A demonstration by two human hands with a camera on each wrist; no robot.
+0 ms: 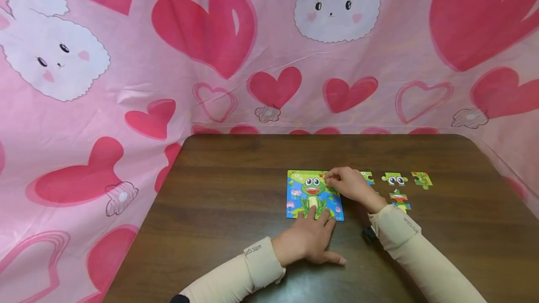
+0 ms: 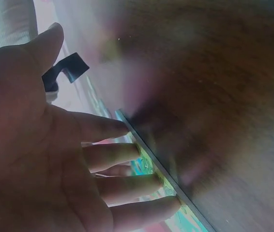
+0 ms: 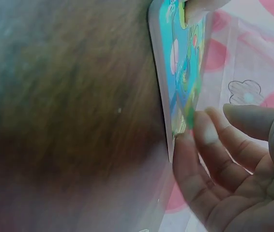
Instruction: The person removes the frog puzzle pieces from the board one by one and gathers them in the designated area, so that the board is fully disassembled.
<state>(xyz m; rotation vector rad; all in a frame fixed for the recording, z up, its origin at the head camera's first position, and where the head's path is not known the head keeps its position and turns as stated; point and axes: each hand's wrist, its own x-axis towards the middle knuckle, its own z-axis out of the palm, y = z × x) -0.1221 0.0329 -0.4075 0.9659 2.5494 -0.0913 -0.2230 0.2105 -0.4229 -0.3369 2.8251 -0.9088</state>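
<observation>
A square frog jigsaw puzzle (image 1: 296, 192) lies on the brown table. My left hand (image 1: 310, 237) rests at its near edge, fingers spread and fairly straight, fingertips on the picture; the left wrist view shows these fingertips (image 2: 168, 203) along the board's rim. At the puzzle's upper right corner, my right hand (image 1: 350, 183) pinches a puzzle piece with curled fingers. In the right wrist view this puzzle piece (image 3: 191, 113) stands tilted up from the board at the fingertips. How the thumb meets it is hard to tell.
Right of the puzzle lie several loose pieces: one with frog eyes (image 1: 396, 180), a corner piece (image 1: 422, 179), one with the mouth (image 1: 400, 198), and others partly behind the right forearm. A pink curtain with hearts (image 1: 278, 85) hangs behind the table (image 1: 236, 172).
</observation>
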